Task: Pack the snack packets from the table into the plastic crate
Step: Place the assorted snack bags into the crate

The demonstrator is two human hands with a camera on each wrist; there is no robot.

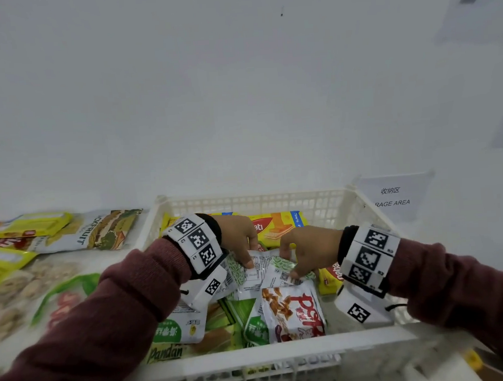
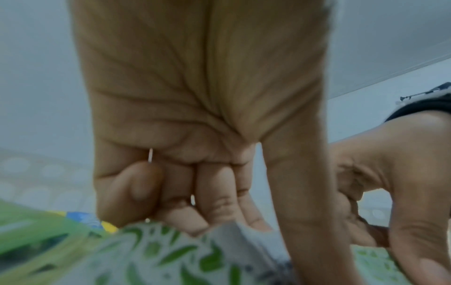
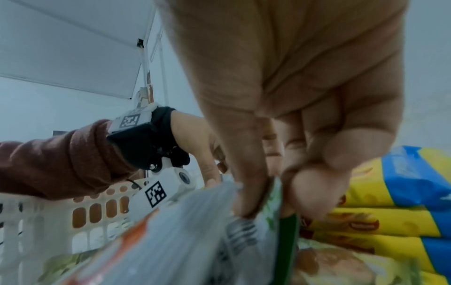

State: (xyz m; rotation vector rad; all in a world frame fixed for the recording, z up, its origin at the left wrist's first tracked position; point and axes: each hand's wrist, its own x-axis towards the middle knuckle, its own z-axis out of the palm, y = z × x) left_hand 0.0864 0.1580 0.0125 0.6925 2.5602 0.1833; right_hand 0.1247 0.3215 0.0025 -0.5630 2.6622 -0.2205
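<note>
White latticed plastic forms the crate (image 1: 285,353), which stands on the pale surface (image 1: 440,177) with its near rim towards the viewer and several snack packets already lying inside it. Both hands reach into the crate from the near side and meet over one packet. The left hand (image 1: 238,236) and the right hand (image 1: 311,250) hold the same white packet with green leaf print (image 1: 260,268), its printed back and barcode turned upward. The left grip is narrow: in the left wrist view the thumb (image 2: 305,192) lies along the packet's top edge while the curled fingers (image 2: 214,196) press from the other side. The right grip is likewise narrow, the thumb (image 3: 246,173) and fingertips (image 3: 314,192) pinching the packet's edge in the right wrist view. Both wrists carry black bands with white marker-printed blocks, above maroon sleeves.

Below the held packet lie a white packet with red lettering (image 1: 294,313), white-and-green packets (image 1: 176,329) and a green packet marked "Pandan" (image 1: 166,352). Yellow wafer packets with blue ends (image 1: 279,225) are stacked against the far wall of the crate, and another yellow packet (image 1: 329,280) lies under the right wrist.

Left of the crate, on the surface, more packets remain: a packet marked "JACKFRUIT" (image 1: 98,230), yellow packets (image 1: 32,225) and a packet of pale snacks (image 1: 16,293), partly blurred. A paper sign (image 1: 393,196) reading in part "RAGE AREA" is fixed beyond the crate's far right corner.
</note>
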